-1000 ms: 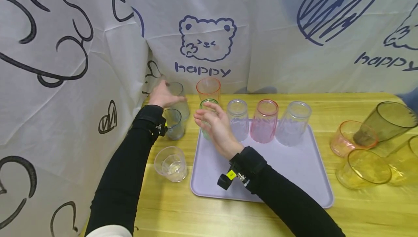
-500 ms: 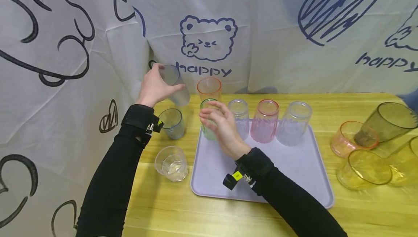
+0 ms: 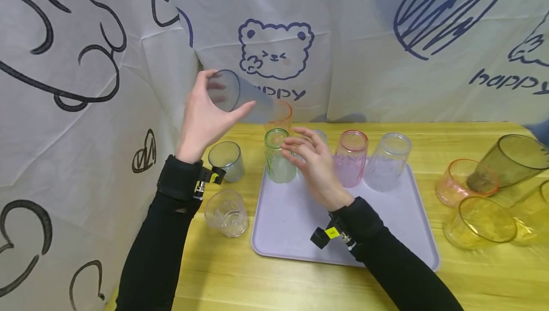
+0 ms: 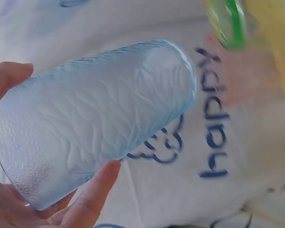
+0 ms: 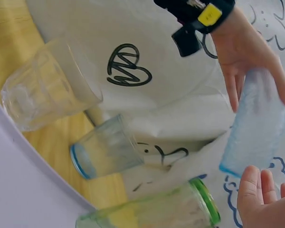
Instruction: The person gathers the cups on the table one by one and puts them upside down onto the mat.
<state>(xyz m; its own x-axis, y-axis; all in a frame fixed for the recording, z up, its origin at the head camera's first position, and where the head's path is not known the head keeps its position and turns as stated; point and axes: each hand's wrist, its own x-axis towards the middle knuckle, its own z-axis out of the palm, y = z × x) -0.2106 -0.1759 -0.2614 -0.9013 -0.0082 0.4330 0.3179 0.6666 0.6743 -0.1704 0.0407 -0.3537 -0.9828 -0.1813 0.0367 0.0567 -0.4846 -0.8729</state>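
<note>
My left hand (image 3: 201, 123) grips a tall pale blue glass (image 4: 114, 109) around its mouth end, thumb on one side and fingers on the other. The textured glass is in the air before the back cloth, tilted, its base pointing right in the head view. My right hand (image 3: 317, 168), fingers loosely bent and holding nothing, is over the lilac tray (image 3: 296, 235). In the right wrist view its fingertips (image 5: 251, 178) appear right by the blue base. On the tray, a green glass (image 3: 280, 163) stands base up beside this hand, which partly hides a lilac glass.
A pink glass (image 3: 351, 158) and a clear glass (image 3: 387, 163) stand base up farther right on the tray. Left of it are a short blue glass (image 3: 231, 165) and a clear tumbler (image 3: 227, 215). An orange-rimmed glass (image 3: 283, 111) stands behind; yellow glasses (image 3: 476, 225) are at far right.
My left hand has lifted the tall blue glass off the table and tipped it so its base swings right. My right hand has shifted right, uncovering the green glass.
</note>
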